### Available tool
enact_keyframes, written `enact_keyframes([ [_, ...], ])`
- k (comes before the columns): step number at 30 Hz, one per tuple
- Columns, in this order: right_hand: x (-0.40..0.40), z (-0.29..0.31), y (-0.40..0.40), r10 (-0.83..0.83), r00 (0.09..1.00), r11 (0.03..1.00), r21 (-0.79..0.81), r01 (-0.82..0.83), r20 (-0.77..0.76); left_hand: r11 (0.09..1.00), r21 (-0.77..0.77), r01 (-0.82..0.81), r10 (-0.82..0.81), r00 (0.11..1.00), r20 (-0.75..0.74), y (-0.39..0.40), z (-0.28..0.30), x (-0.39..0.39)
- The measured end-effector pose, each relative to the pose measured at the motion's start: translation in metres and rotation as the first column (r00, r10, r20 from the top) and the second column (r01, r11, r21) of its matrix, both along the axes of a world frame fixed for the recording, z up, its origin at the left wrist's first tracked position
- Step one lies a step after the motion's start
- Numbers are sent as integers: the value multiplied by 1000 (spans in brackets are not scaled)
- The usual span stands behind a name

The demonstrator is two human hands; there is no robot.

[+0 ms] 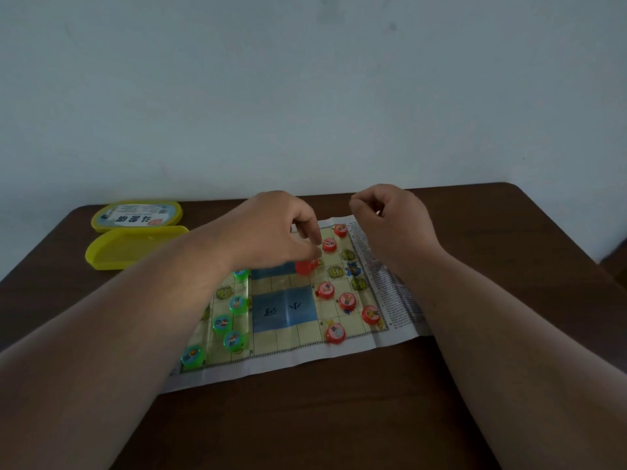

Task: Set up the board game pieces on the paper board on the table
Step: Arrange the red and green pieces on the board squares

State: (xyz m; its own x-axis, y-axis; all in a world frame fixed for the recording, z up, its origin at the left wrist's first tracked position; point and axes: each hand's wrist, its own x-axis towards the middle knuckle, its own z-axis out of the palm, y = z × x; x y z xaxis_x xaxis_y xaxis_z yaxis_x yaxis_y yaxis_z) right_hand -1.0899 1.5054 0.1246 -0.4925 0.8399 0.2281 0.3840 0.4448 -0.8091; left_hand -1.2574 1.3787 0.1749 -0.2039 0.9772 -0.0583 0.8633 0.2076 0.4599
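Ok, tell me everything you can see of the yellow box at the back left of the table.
The yellow box looks like glossy plastic and lies in two parts, both on the dark table left of the paper board. The nearer part is an open, shallow tray with nothing visible inside. Behind it sits the lid, bearing a white printed label. The two look very close, perhaps touching. Neither hand touches them.

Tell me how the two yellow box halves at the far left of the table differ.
The far box half lies face up showing a white printed label; the near box half is plain yellow with no label. The far one lies by the table's back edge; the near one lies closer to the paper board. Both are yellow, rounded at the corners, and lie off the board.
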Motion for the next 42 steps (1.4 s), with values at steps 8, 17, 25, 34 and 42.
enact_keyframes([
  [8,1,1,1,-1,1000,1000,-9,1,1,994,-65,-93,86,990,-110,-17,10,-1],
  [17,1,1,0,12,1000,1000,-1,-12,21,993,-56,-103,92,980,-174,-19,-10,7],
  [25,0,-1,-1,13,996,999,33,-16,85,973,139,-187,173,980,102,4,-7,-16],
  [34,2,0,3,-6,999,1000,9,6,44,993,62,-105,106,994,-3,22,-20,-20],
  [42,2,2,0,18,988,1000,22,-21,156,992,73,-108,108,994,5,21,-22,-23],
])
